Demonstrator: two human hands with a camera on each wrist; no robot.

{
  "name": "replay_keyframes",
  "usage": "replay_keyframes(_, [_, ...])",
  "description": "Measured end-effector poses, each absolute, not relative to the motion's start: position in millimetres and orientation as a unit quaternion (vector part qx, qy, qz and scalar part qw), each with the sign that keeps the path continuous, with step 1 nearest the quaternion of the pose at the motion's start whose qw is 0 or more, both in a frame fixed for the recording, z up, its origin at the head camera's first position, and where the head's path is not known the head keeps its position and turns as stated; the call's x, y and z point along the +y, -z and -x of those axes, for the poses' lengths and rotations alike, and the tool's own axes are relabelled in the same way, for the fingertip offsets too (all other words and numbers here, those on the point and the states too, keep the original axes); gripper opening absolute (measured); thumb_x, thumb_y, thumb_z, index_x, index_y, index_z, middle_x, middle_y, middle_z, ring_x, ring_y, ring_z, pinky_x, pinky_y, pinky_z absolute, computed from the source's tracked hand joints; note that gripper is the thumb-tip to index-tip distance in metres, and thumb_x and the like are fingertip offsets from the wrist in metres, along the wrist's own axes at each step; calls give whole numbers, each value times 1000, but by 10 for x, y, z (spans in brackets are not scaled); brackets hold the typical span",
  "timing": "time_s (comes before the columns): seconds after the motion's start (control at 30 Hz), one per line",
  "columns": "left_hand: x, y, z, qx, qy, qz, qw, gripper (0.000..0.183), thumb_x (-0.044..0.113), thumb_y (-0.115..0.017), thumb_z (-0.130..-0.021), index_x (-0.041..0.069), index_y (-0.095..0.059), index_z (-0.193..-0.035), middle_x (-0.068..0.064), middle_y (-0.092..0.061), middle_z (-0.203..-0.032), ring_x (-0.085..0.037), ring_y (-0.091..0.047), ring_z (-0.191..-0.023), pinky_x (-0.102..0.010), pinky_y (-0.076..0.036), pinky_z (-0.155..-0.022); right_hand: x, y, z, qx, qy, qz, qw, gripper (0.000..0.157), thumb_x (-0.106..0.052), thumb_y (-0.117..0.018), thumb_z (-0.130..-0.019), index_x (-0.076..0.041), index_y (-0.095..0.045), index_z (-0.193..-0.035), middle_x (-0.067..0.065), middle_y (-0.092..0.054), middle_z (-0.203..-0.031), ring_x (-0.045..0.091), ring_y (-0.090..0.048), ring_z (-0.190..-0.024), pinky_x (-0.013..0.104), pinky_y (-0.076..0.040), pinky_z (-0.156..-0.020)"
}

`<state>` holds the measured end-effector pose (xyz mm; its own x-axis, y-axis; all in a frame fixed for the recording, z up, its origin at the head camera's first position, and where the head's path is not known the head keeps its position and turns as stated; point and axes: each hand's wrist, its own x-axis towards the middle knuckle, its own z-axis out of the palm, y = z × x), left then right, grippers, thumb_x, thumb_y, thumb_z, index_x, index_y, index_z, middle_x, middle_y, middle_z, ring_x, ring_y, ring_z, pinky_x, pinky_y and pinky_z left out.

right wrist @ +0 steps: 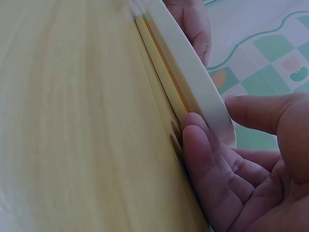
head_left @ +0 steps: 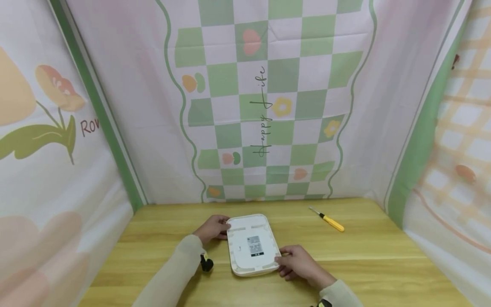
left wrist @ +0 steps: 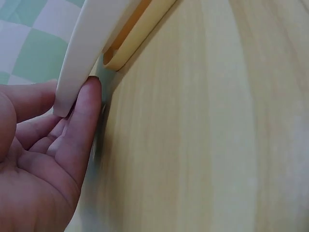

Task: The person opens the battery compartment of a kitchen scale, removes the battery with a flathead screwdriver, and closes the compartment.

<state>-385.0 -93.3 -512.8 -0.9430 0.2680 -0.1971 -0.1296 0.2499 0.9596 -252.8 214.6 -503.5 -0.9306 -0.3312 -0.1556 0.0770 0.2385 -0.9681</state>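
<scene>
A flat white rectangular device (head_left: 245, 238) with rounded corners and a printed label (head_left: 255, 246) lies in front of me, label side up. My left hand (head_left: 213, 228) pinches its far left edge, thumb on top and fingers beneath, as the left wrist view also shows. At the near right corner my right hand (head_left: 301, 265) grips the edge, the thumb above and curled fingertips (right wrist: 198, 145) below. Under the white edge (right wrist: 207, 92) runs a yellowish strip (right wrist: 164, 72), close to the tabletop. What else lies underneath is hidden.
On the wooden table (head_left: 368, 264), a screwdriver (head_left: 331, 222) with a yellow and black handle lies to the right, beyond the right hand. A patterned cloth (head_left: 268, 106) hangs along the table's back edge, and more cloths hang at both sides.
</scene>
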Motion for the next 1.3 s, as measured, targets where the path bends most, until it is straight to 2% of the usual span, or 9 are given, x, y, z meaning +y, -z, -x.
replay_keyframes(0.7, [-1080,5099,3667,744,-634,-82,193,40,5,-58,-96,-11,-49,-132,-17,-62,-105,-25,-64,-88,-37,-59,-78,2183,5071,2578,762,627,65,150,39,-15,-66,-92,13,-56,-116,15,-67,-77,22,-66,-65,36,-59,-56])
replay_keyframes(1.03, [-1106,5065,3564,734,-645,-69,201,44,4,-59,-96,-13,-44,-134,-18,-62,-107,-25,-64,-91,-37,-58,-80,2207,5103,2610,756,635,57,145,40,-14,-65,-93,14,-55,-119,14,-67,-78,23,-66,-67,38,-60,-58])
replay_keyframes(1.3, [-1137,5080,3500,729,-652,-63,197,41,2,-58,-95,-13,-45,-131,-20,-61,-107,-26,-64,-88,-37,-59,-79,2225,5092,2639,755,637,55,143,38,-14,-66,-92,14,-56,-117,13,-67,-77,22,-66,-67,37,-60,-59])
